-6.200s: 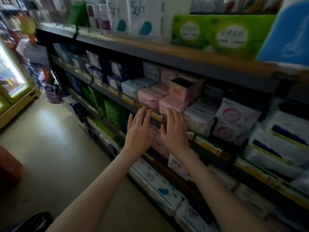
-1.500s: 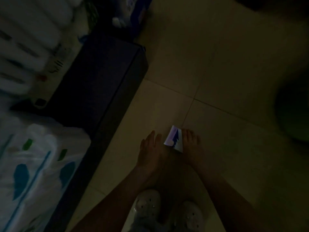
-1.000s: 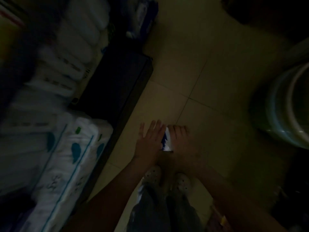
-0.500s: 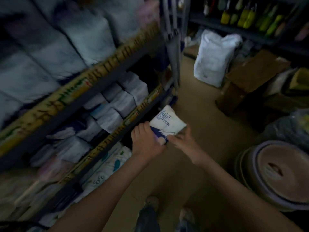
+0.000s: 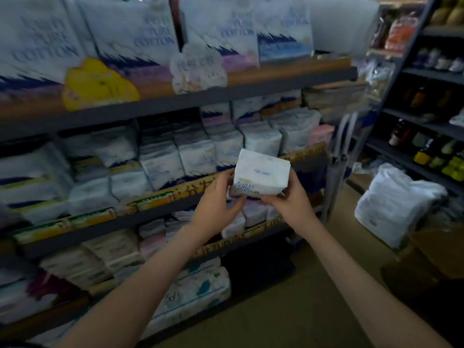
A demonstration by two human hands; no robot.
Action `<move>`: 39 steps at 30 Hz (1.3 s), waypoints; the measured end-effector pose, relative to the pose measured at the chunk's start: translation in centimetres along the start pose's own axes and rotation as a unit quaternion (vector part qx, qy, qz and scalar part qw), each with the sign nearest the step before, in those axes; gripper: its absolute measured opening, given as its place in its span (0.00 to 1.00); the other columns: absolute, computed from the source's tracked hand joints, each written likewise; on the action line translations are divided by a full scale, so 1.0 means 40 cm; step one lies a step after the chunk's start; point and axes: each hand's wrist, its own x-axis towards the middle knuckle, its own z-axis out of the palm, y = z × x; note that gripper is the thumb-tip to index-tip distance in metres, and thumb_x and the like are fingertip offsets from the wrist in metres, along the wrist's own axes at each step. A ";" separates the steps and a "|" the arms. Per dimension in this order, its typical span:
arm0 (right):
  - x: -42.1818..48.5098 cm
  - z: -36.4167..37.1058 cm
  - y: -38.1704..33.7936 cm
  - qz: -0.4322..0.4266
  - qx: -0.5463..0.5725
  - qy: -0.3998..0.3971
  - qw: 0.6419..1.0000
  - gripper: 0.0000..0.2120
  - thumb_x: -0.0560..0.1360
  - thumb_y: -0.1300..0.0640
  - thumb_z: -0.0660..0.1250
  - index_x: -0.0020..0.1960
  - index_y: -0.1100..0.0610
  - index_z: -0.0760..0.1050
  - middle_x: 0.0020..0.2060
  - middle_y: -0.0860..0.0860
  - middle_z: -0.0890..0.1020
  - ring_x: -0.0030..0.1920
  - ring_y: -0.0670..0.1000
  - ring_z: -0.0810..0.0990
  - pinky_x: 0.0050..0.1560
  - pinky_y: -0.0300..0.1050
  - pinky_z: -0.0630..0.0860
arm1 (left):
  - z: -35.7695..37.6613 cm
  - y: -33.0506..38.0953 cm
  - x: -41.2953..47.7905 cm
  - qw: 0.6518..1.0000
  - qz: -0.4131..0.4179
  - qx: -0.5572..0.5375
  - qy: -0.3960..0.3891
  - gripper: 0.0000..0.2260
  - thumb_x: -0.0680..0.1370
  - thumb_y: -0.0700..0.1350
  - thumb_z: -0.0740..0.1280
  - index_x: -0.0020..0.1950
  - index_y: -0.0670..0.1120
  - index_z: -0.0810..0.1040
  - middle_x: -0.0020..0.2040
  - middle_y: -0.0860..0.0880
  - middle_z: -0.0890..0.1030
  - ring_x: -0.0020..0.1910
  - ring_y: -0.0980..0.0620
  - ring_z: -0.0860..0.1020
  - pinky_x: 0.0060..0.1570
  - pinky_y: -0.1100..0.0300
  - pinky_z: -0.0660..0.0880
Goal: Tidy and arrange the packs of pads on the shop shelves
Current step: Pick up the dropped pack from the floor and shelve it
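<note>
pack (image 5: 261,175) between left hand (image 5: 216,202) and right hand (image 5: 288,200) | before shelves (image 5: 175,104) | sack (image 5: 394,202) right

I see a dim aisle: tan floor (image 5: 276,322) lower right, dark bottle rack (image 5: 431,75) right, white sack (image 5: 394,207) beneath.

Arms outstretched; left hand (image 5: 217,197), right hand (image 5: 288,200) grip pack (image 5: 262,175) between them.

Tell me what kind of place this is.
Most likely a small shop aisle: dark metal shelves edged with price strips and stacked with packs of pads, plus a side rack of bottles.
</note>
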 end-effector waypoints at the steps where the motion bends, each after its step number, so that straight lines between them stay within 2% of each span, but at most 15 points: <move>1: 0.023 0.021 -0.008 -0.002 0.016 0.001 1.000 0.30 0.72 0.74 0.67 0.64 0.48 0.65 0.57 0.41 0.74 0.57 0.43 0.74 0.48 0.37 0.79 | -0.021 -0.010 0.006 1.000 0.003 0.009 0.003 0.22 0.77 0.46 0.68 0.68 0.44 0.66 0.61 0.49 0.75 0.54 0.51 0.76 0.43 0.68 0.71; 4: 0.078 0.059 -0.020 -0.030 0.011 0.011 0.999 0.25 0.72 0.73 0.66 0.60 0.50 0.67 0.53 0.42 0.74 0.56 0.45 0.75 0.48 0.37 0.77 | -0.057 -0.036 0.024 0.999 0.018 0.042 0.013 0.21 0.80 0.46 0.64 0.71 0.46 0.63 0.63 0.53 0.74 0.46 0.54 0.77 0.38 0.72 0.69; 7: 0.113 0.057 -0.018 -0.066 0.020 0.057 0.996 0.27 0.72 0.76 0.65 0.63 0.53 0.64 0.55 0.41 0.73 0.52 0.36 0.76 0.45 0.32 0.77 | -0.057 -0.062 0.049 0.994 0.065 0.083 0.018 0.20 0.80 0.43 0.64 0.71 0.44 0.65 0.66 0.46 0.74 0.61 0.49 0.74 0.54 0.63 0.70; 11: 0.155 -0.005 -0.009 -0.120 -0.022 0.135 0.983 0.29 0.72 0.74 0.67 0.64 0.51 0.62 0.57 0.40 0.71 0.53 0.28 0.73 0.50 0.29 0.75 | -0.013 -0.092 0.091 0.988 0.087 0.124 0.028 0.21 0.77 0.39 0.67 0.69 0.39 0.68 0.64 0.41 0.74 0.61 0.43 0.74 0.61 0.52 0.71; 14: 0.210 -0.067 -0.005 -0.146 -0.035 0.162 0.975 0.28 0.73 0.73 0.67 0.65 0.51 0.61 0.58 0.42 0.71 0.54 0.27 0.72 0.51 0.29 0.73 | 0.030 -0.093 0.140 0.984 0.091 0.145 0.040 0.21 0.75 0.38 0.68 0.67 0.39 0.70 0.63 0.40 0.74 0.60 0.41 0.74 0.59 0.44 0.73; 17: 0.288 -0.115 -0.002 -0.172 -0.068 0.145 0.972 0.28 0.73 0.72 0.67 0.63 0.49 0.62 0.59 0.42 0.71 0.57 0.29 0.72 0.53 0.29 0.72 | 0.072 -0.079 0.208 0.975 0.103 0.178 0.083 0.22 0.75 0.38 0.68 0.68 0.42 0.69 0.63 0.40 0.75 0.59 0.41 0.74 0.58 0.45 0.74; 20: 0.360 -0.154 0.009 -0.199 -0.125 0.144 0.961 0.25 0.76 0.68 0.66 0.61 0.43 0.64 0.58 0.39 0.71 0.57 0.32 0.71 0.56 0.32 0.72 | 0.119 -0.058 0.273 0.965 0.102 0.204 0.132 0.29 0.73 0.40 0.71 0.72 0.43 0.64 0.61 0.41 0.76 0.57 0.45 0.72 0.55 0.47 0.73; 22: 0.405 -0.198 0.025 -0.223 -0.158 0.183 0.944 0.21 0.77 0.67 0.64 0.65 0.51 0.66 0.60 0.45 0.71 0.60 0.41 0.71 0.59 0.35 0.71 | 0.155 -0.049 0.319 0.957 0.080 0.240 0.143 0.32 0.72 0.44 0.73 0.72 0.43 0.63 0.61 0.41 0.77 0.56 0.44 0.73 0.54 0.48 0.74; 24: 0.443 -0.255 0.034 -0.218 -0.129 0.201 0.946 0.20 0.78 0.68 0.62 0.68 0.58 0.64 0.64 0.53 0.70 0.63 0.47 0.70 0.58 0.30 0.70 | 0.191 -0.042 0.367 0.949 0.051 0.290 0.112 0.32 0.72 0.50 0.72 0.71 0.45 0.63 0.63 0.41 0.75 0.58 0.40 0.75 0.57 0.46 0.72; 26: 0.477 -0.313 0.039 -0.211 -0.099 0.197 0.952 0.21 0.78 0.68 0.62 0.67 0.56 0.63 0.65 0.55 0.70 0.64 0.49 0.71 0.56 0.28 0.70 | 0.224 -0.043 0.408 0.938 0.005 0.343 0.042 0.32 0.75 0.57 0.67 0.74 0.48 0.60 0.70 0.42 0.69 0.67 0.41 0.68 0.66 0.44 0.62; 28: 0.506 -0.364 0.051 -0.209 -0.092 0.169 0.959 0.23 0.77 0.70 0.62 0.66 0.52 0.62 0.64 0.54 0.70 0.63 0.47 0.71 0.55 0.28 0.71 | 0.250 -0.051 0.436 0.933 -0.041 0.357 -0.006 0.32 0.76 0.60 0.64 0.75 0.49 0.59 0.71 0.44 0.65 0.70 0.43 0.63 0.70 0.46 0.53; 32: 0.544 -0.425 0.077 -0.173 -0.087 0.090 0.977 0.23 0.77 0.69 0.62 0.66 0.50 0.63 0.63 0.50 0.72 0.62 0.47 0.73 0.58 0.44 0.75 | 0.265 -0.039 0.461 0.918 -0.097 0.383 0.016 0.32 0.74 0.63 0.65 0.73 0.48 0.64 0.67 0.45 0.69 0.67 0.43 0.66 0.66 0.49 0.56; 33: 0.548 -0.431 0.081 -0.170 -0.097 0.075 0.978 0.23 0.77 0.69 0.63 0.66 0.51 0.63 0.62 0.50 0.72 0.61 0.46 0.73 0.57 0.43 0.75 | 0.261 -0.033 0.467 0.908 -0.122 0.401 0.010 0.33 0.73 0.64 0.65 0.72 0.48 0.64 0.68 0.45 0.68 0.67 0.44 0.65 0.65 0.49 0.56; 36: 0.558 -0.437 0.091 -0.182 -0.102 0.061 0.976 0.23 0.77 0.69 0.64 0.68 0.59 0.62 0.59 0.46 0.71 0.58 0.39 0.71 0.54 0.29 0.72 | 0.247 -0.024 0.487 0.892 -0.193 0.409 -0.003 0.36 0.70 0.68 0.65 0.71 0.50 0.65 0.69 0.46 0.67 0.67 0.45 0.64 0.63 0.50 0.57; 39: 0.565 -0.439 0.096 -0.196 -0.088 0.061 0.975 0.22 0.76 0.70 0.64 0.67 0.57 0.63 0.58 0.44 0.71 0.58 0.41 0.72 0.52 0.27 0.71 | 0.240 -0.030 0.503 0.891 -0.233 0.390 -0.015 0.37 0.68 0.70 0.65 0.70 0.52 0.67 0.69 0.46 0.66 0.68 0.44 0.63 0.63 0.49 0.57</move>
